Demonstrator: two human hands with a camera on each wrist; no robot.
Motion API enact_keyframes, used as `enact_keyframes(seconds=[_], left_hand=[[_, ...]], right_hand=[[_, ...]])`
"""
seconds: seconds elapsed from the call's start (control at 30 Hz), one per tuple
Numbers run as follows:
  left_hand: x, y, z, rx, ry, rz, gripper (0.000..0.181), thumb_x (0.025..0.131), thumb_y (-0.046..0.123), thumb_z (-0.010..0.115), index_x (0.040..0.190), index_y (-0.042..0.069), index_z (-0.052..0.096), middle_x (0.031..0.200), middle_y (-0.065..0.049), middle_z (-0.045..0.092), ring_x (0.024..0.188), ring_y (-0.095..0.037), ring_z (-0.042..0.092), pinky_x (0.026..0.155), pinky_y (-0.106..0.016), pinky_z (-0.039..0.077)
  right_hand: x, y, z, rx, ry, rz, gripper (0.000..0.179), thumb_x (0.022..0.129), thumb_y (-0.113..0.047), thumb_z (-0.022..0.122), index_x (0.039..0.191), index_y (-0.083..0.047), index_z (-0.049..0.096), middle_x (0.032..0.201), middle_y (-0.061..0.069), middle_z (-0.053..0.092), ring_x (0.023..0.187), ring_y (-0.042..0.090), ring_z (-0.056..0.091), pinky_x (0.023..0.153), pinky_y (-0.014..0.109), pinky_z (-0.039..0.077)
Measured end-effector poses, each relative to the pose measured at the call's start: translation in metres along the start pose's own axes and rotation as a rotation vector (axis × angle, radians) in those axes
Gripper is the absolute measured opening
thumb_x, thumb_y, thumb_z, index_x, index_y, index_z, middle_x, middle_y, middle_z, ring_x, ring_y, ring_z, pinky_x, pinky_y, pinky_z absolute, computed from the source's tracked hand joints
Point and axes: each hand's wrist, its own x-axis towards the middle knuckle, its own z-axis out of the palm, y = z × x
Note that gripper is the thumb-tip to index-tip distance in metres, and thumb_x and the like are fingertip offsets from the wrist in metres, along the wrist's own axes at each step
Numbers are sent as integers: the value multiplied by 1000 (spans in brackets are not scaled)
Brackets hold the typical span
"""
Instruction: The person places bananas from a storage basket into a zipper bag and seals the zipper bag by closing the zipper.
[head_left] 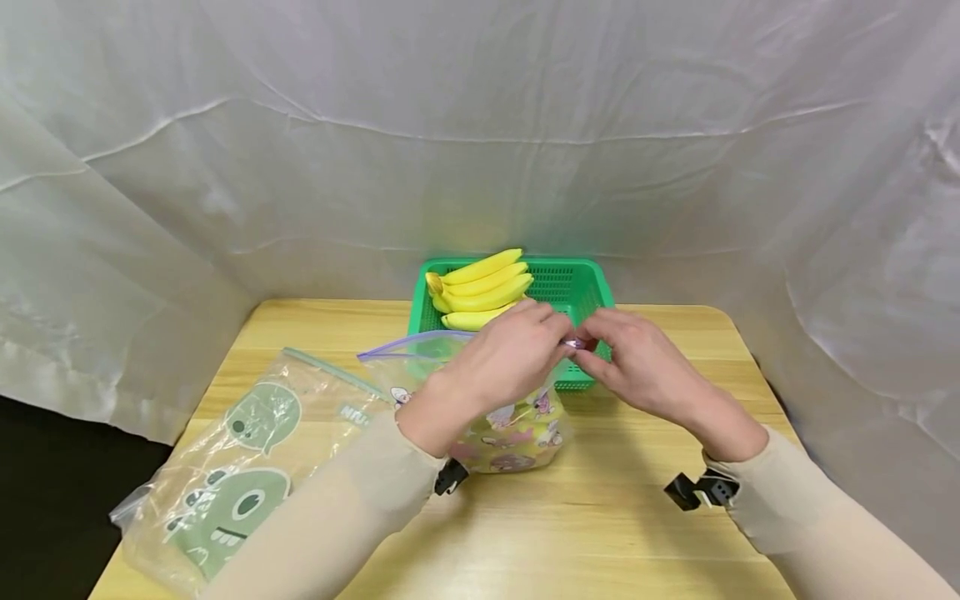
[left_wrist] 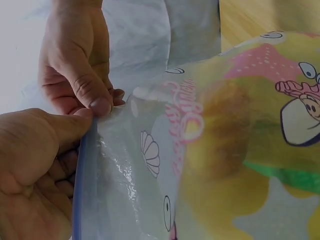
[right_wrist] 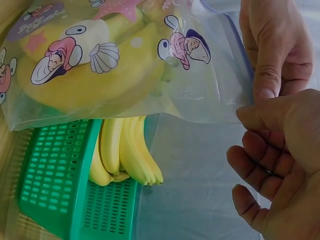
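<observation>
A clear zip bag (head_left: pixel 517 442) with pink cartoon prints and a purple zip strip (left_wrist: pixel 84 175) stands over the table, yellow bananas (right_wrist: pixel 95 92) showing through its plastic. My left hand (head_left: pixel 517 354) pinches the zip strip near its right-hand corner. At that same corner, my right hand (head_left: pixel 641 362) pinches the edge between thumb and forefinger, its other fingers loosely curled in the right wrist view. Both sets of fingertips are close together. Behind the bag, a green basket (head_left: pixel 604 292) holds a bunch of bananas (head_left: pixel 487 283).
Flat on the table's left side lies a larger clear zip bag (head_left: pixel 315 442) with green monster prints, partly under my left forearm. The wooden table (head_left: pixel 600 517) meets grey cloth walls (head_left: pixel 480 183) at its back and sides.
</observation>
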Motion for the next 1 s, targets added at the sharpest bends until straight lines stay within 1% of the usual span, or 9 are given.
enact_keyframes(seconds=[0.13, 0.37, 0.53, 0.6, 0.67, 0.77, 0.83, 0.93, 1.0], left_hand=[[0, 0, 1, 41, -6, 21, 21, 109, 27, 58, 113, 10, 71, 102, 0, 69, 101, -19, 62, 97, -29, 50], [-1, 1, 2, 27, 8, 19, 18, 108, 24, 59, 107, 9, 70, 95, 0, 68, 93, -19, 61, 92, -30, 50], [-1, 1, 2, 18, 20, -2, 17, 108, 23, 60, 107, 9, 70, 96, -1, 69, 93, -20, 61, 91, -30, 51], [-1, 0, 1, 15, 8, -11, 18, 107, 25, 61, 108, 9, 70, 97, -1, 69, 94, -20, 62, 92, -30, 51], [-1, 0, -1, 25, -5, -13, 19, 106, 27, 63, 109, 10, 70, 97, -1, 69, 94, -19, 62, 92, -30, 51], [-1, 1, -3, 70, -18, -5, 19, 106, 28, 64, 109, 11, 71, 97, 0, 69, 94, -18, 62, 92, -29, 51], [0, 2, -3, 99, -26, 6, 18, 106, 28, 64, 109, 11, 71, 97, 1, 69, 94, -18, 63, 92, -28, 51], [1, 4, -4, 119, -41, 17, 17, 107, 26, 63, 111, 11, 71, 99, 1, 70, 95, -18, 63, 94, -28, 51], [0, 4, -4, 108, -52, 1, 17, 107, 25, 62, 110, 10, 71, 99, 0, 69, 97, -18, 63, 95, -29, 50]], right_hand=[[1, -1, -1, 19, -1, 18, 14, 92, -8, 79, 85, -15, 68, 81, -6, 64, 73, 12, 52, 68, 32, 45], [2, -3, -3, 92, 6, 86, 24, 91, -8, 80, 76, -19, 63, 75, -8, 58, 68, 12, 47, 63, 29, 40], [3, -3, -4, 69, -5, 122, 19, 92, -11, 80, 80, -18, 67, 78, -6, 62, 70, 14, 51, 65, 31, 42], [4, -4, -5, 41, -12, 108, 14, 92, -12, 81, 85, -17, 69, 83, -5, 66, 75, 14, 57, 69, 34, 47], [4, -4, -7, 4, -7, 53, 14, 91, -12, 82, 86, -16, 70, 85, -4, 67, 79, 15, 60, 73, 37, 49], [5, -6, -8, -55, 25, -40, 17, 88, -12, 85, 84, -16, 68, 83, -3, 67, 80, 14, 60, 74, 37, 45], [5, -6, -9, -68, 36, -75, 20, 86, -10, 86, 81, -17, 67, 80, -5, 67, 78, 13, 59, 73, 37, 40], [5, -4, -12, -28, 22, -58, 23, 87, -9, 85, 79, -20, 67, 79, -8, 67, 78, 11, 59, 75, 38, 41], [5, -2, -15, 15, -4, -23, 24, 87, -7, 83, 78, -21, 66, 79, -9, 66, 78, 11, 58, 77, 39, 43]])
